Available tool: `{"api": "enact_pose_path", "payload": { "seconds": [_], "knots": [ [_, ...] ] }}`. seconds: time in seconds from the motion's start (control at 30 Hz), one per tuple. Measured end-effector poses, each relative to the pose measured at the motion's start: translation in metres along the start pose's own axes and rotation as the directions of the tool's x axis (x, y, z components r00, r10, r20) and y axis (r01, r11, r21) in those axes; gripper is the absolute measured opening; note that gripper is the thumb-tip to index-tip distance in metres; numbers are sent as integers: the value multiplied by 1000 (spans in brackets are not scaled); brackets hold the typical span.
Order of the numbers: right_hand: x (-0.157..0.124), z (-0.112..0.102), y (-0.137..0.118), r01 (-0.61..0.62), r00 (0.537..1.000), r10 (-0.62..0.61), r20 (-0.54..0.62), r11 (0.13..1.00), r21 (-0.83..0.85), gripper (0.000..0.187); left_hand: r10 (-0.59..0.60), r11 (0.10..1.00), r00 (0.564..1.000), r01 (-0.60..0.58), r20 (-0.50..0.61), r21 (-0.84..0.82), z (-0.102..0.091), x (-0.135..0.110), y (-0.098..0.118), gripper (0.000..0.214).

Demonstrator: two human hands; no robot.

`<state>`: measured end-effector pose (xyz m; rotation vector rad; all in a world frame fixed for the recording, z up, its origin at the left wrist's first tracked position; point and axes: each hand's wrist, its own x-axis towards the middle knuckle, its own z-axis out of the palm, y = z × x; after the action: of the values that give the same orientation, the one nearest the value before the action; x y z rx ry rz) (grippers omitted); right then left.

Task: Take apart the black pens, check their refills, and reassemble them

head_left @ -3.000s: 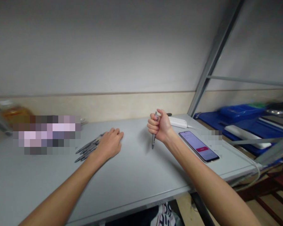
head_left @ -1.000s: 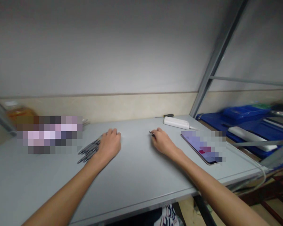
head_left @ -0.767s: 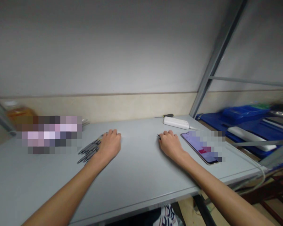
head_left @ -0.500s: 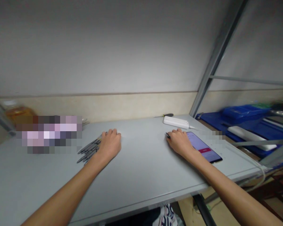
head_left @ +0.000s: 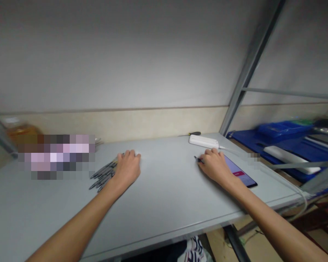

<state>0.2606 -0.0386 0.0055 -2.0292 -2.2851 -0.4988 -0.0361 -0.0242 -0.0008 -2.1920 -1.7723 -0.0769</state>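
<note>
Several dark pens point(head_left: 104, 175) lie in a loose bundle on the grey table, left of centre. At the bundle's right end rests my left hand point(head_left: 128, 166), back upward and fingers curled down; it covers the pens' far ends, and what lies under its fingers is hidden. My right hand point(head_left: 214, 164) is closed on a slim black pen point(head_left: 199, 159), whose tip sticks out to the left between thumb and fingers. Beneath and beside that hand lies a phone point(head_left: 242, 173) with its screen lit, partly covered by the wrist.
Behind my right hand are a white power strip point(head_left: 203, 141) with a cable and a black-and-yellow screwdriver point(head_left: 194, 133). An amber bottle point(head_left: 24, 131) and a pixelated patch occupy the left side. Blue trays point(head_left: 285, 129) sit beyond the metal frame post point(head_left: 239, 96) at right.
My right hand has shifted slightly to the right over the phone, carrying the pen, and more of the pen's tip shows. My left hand and the bundle stay put.
</note>
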Motion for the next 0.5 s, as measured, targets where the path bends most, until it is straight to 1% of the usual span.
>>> {"api": "enact_pose_path", "payload": {
  "seconds": [0.2, 0.5],
  "knots": [
    [-1, 1, 4, 5, 1000, -5, -19, 999, -33, 19, -6, 1000, 999, 6, 36, -11, -1, 0, 1, 29],
    [-2, 3, 16, -29, 999, 29, -25, 999, -21, 16, 7, 1000, 999, -6, 44, -22, -1, 0, 0, 30]
  ]
}}
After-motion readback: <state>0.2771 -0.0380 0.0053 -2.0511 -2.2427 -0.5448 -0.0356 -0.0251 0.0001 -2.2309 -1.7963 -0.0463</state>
